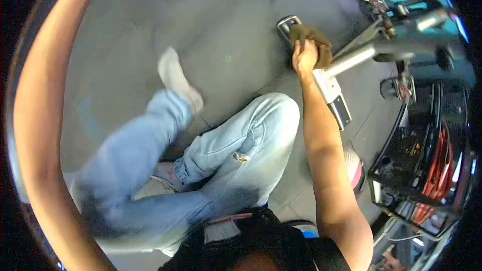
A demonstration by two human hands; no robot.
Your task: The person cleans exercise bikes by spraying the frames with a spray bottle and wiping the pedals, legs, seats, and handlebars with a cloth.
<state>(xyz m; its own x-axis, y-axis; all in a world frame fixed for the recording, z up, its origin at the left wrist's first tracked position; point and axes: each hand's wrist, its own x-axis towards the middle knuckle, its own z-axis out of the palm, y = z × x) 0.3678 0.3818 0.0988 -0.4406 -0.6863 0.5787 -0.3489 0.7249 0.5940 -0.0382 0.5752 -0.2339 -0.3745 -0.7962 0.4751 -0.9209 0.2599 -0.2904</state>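
Observation:
My right hand [305, 59] grips a brown cloth [315, 37] and presses it against a pale metal foot bar [329, 88] on the floor. The fingers are bent into the cloth, which covers the middle of the bar. Dark end caps show at both ends, the far end cap [287, 26] just beyond the cloth. From the bar a light metal beam [354, 61] runs off to the right, into the frame of a machine. My left arm [42, 105] reaches up along the left side, and its hand lies outside the view.
I sit on a grey tiled floor [226, 60], legs in light jeans [266, 125] folded and one foot in a white sock [175, 78] stretched forward. A black rack [401, 190] with red items [437, 175] stands right. Near my right forearm is a pink and white round object [353, 165].

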